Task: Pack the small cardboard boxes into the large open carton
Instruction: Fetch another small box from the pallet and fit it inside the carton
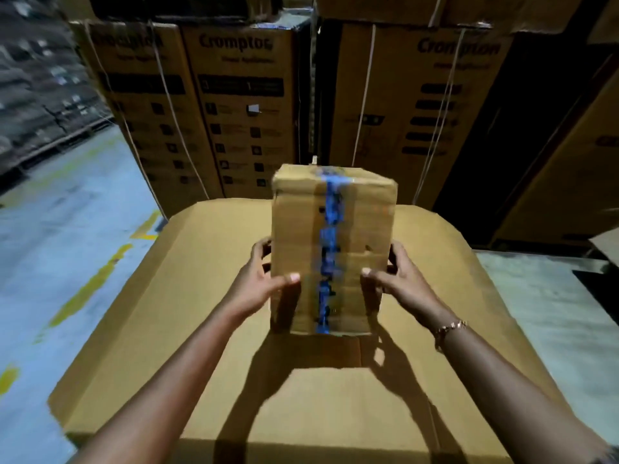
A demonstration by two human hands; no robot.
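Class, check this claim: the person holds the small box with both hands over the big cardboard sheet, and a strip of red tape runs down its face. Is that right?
Not quite. The head view shows blue tape, not red. The left hand and right hand do hold the small box over the big cardboard sheet.

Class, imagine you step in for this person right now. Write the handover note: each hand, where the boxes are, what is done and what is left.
Left hand: gripping the left side of the small taped box, thumb on its top face.
Right hand: gripping the right side, thumb on top.
The box is held between both hands over a large flat cardboard surface.
Tall printed cartons are stacked behind.
Done: one box picked up.
Left: set it into the large carton; no open carton interior or other small boxes are in view.
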